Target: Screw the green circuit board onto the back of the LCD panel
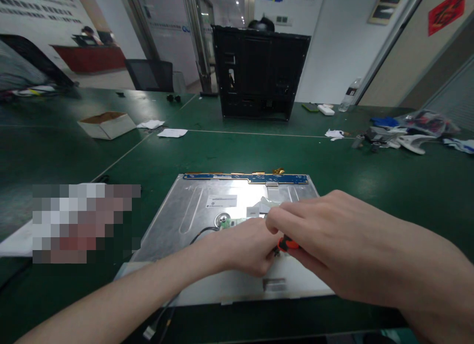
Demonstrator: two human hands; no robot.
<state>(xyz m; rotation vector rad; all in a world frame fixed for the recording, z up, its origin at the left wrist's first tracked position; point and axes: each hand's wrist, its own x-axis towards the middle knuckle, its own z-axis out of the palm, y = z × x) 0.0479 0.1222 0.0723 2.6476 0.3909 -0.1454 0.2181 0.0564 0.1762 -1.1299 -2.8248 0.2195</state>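
Observation:
A silver metal-backed display panel [192, 200] lies flat on the green table in front of me. A blue circuit board strip [244, 178] runs along its far edge. My right hand [318, 230] is closed round a red and black handle [287, 243], apparently a screwdriver's, low over the panel; its tip is hidden. Against it, my left hand [255, 245] rests over the panel with curled fingers, partly covered, so what they hold cannot be made out. A small green circuit board [231, 223] shows beside the left hand, with a black cable [202, 233] running from it.
Upright at the back stands a black monitor housing [261, 74]. An open cardboard box [107, 125] and paper sheets [172, 133] lie at the left. Plastic bags and scraps [403, 131] are piled at the right, near a bottle [349, 95]. A blurred-out patch [83, 223] covers something at the left.

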